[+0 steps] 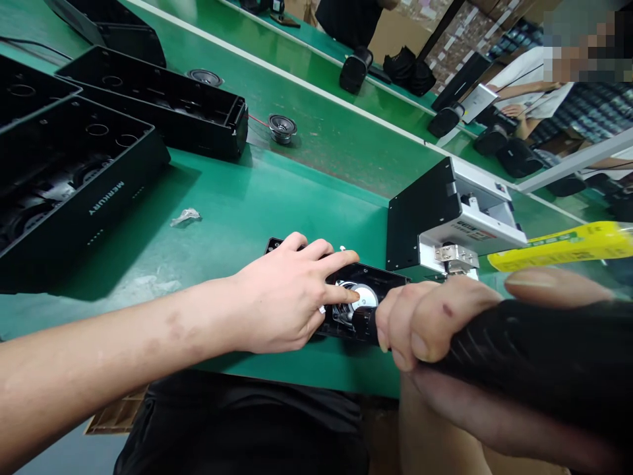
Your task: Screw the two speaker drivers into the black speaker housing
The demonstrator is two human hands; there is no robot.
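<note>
- The left hand (287, 297) lies flat over a small black housing (368, 277) at the near edge of the green bench (237, 218), fingers spread and pressing on it rather than closed round anything; the index fingertip touches the silver speaker driver (363, 297) seated inside that housing.
- The right hand (445, 330) is wrapped tight round the black handle of a power screwdriver (534, 356), whose tip end meets the housing just right of the left fingertips.
- Beyond the right hand stands a black and white screw feeder box (445, 211); a yellow tube (564, 245) lies across above the right thumb.
- Far left of the left hand sit large open black speaker cabinets (74, 178), one lettered MERKURY, with round openings and parts inside; another long open cabinet (163, 105) lies behind them.
- Two loose drivers (281, 126) rest on the conveyor belt (346, 142) beyond.
- Farther back, another person's arm (524, 89) shows beside small black speakers (355, 69).
</note>
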